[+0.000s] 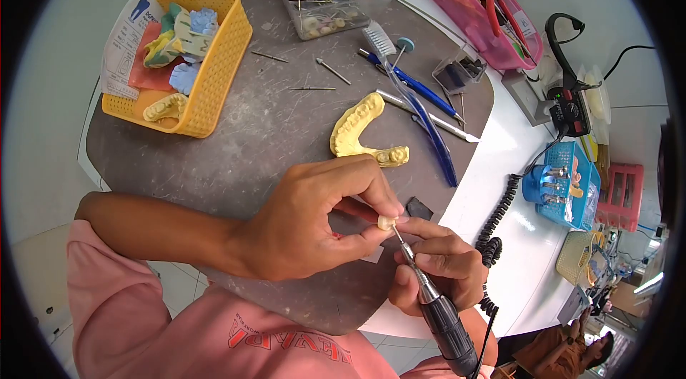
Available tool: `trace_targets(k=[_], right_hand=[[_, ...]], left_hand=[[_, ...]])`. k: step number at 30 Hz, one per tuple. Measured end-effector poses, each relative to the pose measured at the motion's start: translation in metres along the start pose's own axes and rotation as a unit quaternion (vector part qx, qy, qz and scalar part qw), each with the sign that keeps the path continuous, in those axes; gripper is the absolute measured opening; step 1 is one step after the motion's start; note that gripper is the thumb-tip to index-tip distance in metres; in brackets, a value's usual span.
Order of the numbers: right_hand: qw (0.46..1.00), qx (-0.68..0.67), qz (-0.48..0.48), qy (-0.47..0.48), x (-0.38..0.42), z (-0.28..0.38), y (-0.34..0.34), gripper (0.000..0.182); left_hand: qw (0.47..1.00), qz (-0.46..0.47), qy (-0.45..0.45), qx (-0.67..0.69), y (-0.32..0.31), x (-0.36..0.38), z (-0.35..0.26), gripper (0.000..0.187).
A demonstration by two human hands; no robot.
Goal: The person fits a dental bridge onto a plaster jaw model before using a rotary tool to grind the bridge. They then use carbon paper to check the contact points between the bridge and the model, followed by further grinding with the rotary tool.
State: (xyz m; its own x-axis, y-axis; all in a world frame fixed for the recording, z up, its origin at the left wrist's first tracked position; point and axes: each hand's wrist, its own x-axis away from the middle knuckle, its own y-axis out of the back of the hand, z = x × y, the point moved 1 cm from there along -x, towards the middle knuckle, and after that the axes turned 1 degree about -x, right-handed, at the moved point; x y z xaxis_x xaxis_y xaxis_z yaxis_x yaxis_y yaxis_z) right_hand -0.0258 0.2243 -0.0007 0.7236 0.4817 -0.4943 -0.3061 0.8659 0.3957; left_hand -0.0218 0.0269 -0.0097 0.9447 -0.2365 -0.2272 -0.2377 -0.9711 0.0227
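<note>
Grey bench: handpiece [436, 307] in right hand [439, 268], bur up-left.

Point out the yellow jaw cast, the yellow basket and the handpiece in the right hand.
yellow jaw cast [355, 126]: head view, curved arch.
yellow basket [220, 65]: head view, right wall.
handpiece [441, 318]: head view, dark body.

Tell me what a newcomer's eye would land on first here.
Low in the middle, the left hand pinches a small tooth-shaped piece while the right hand holds a rotary handpiece with its bur against it. Just above lies a yellow dental cast on the grey mat, and a yellow basket of casts sits upper left.
</note>
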Motion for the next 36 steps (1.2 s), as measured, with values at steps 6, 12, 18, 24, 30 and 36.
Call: trace_targets(k=[6,12,18,24,30,36], right_hand=[[1.0,-0.008,0.02,-0.007,0.003,0.001,0.004,0.032],[1.0,-0.012,-0.011,-0.016,0.002,-0.001,0.0,0.035],[1.0,0.003,0.001,0.0,0.001,-0.001,0.0,0.035],[1.0,-0.015,-0.008,0.002,0.002,-0.002,0.003,0.032],[0.963,-0.131,-0.114,-0.207,0.005,0.002,0.021,0.022],[0.879,-0.174,-0.179,-0.405,-0.029,0.001,0.046,0.016]], left_hand=[[1.0,-0.001,0.003,0.006,0.0,0.0,0.0,0.019],[1.0,0.0,0.006,0.007,0.0,0.001,0.0,0.02],[1.0,0.006,-0.007,-0.001,0.001,0.0,0.0,0.02],[1.0,0.002,-0.019,-0.004,0.0,0.0,0.0,0.021],[0.999,0.005,-0.027,-0.023,0.004,-0.001,-0.008,0.023],[0.997,-0.024,-0.055,-0.043,0.012,-0.006,-0.012,0.017]])
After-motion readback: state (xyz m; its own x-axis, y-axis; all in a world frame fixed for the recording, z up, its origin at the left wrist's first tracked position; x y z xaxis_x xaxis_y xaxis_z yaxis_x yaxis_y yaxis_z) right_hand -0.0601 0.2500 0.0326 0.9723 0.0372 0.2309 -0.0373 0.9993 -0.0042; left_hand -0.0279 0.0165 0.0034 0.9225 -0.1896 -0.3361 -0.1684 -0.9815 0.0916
